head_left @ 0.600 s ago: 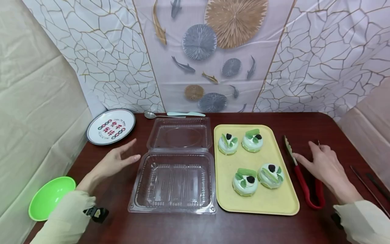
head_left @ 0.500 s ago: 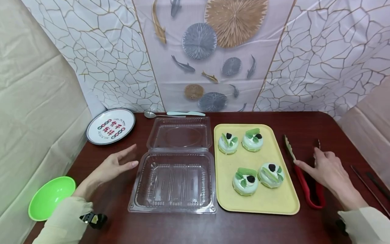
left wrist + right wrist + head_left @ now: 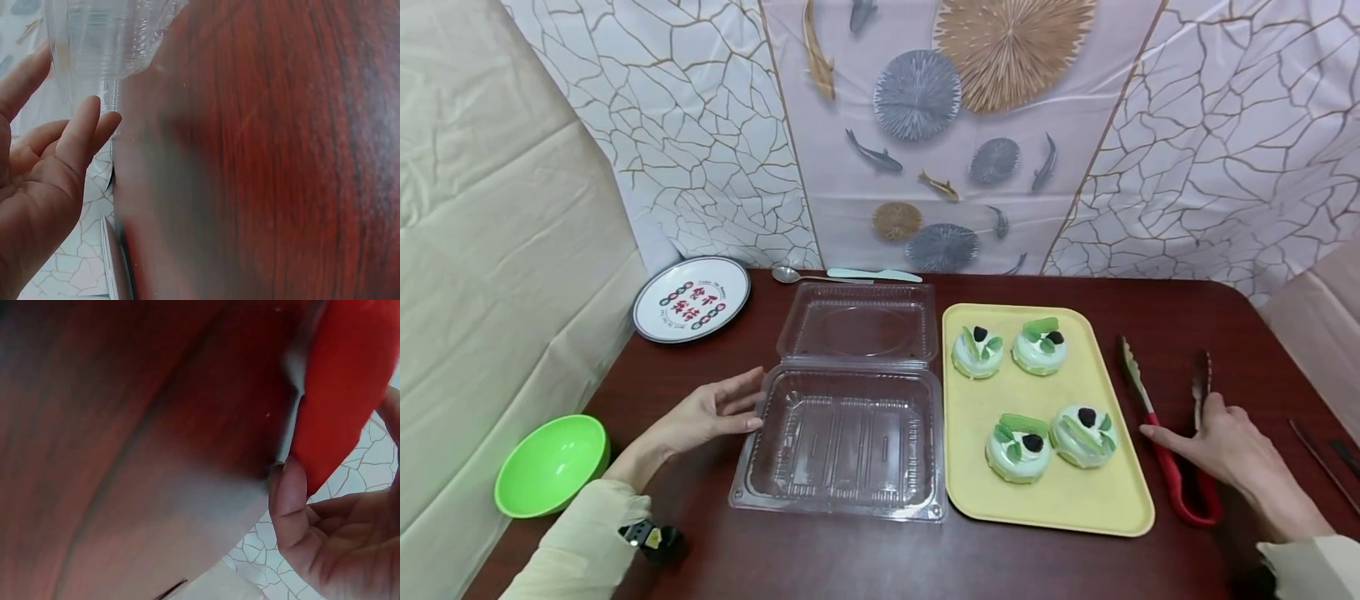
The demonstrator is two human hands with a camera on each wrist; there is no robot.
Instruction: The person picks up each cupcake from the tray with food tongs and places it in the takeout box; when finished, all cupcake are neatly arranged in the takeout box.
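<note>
My left hand (image 3: 703, 417) is at the left edge of a transparent hinged plastic container (image 3: 747, 498), its fingers loosely bent. In the left wrist view, the fingertips come up beside the container wall (image 3: 106, 44). The container lies unfolded, its lid (image 3: 859, 329) toward the back wall. My right hand (image 3: 1240, 454) spans the red-handled tongs (image 3: 1172, 479) on the right, thumb at one arm and fingers at the other. The right wrist view has the red handle (image 3: 344, 394) between fingers and thumb. The tongs' metal tips point toward the back and stand apart.
Beside the container, a yellow tray (image 3: 1045, 508) bears several small green-and-white cakes (image 3: 1018, 458). A white plate (image 3: 691, 329), a spoon (image 3: 786, 275) and a pale knife (image 3: 876, 274) lie at the back. A green bowl (image 3: 550, 467) stands left; thin dark utensils (image 3: 1318, 454) lie far right.
My left hand has moved rightward to the container's edge. My right hand has come down around the tongs, fingers now at their right arm. The head view has shifted slightly.
</note>
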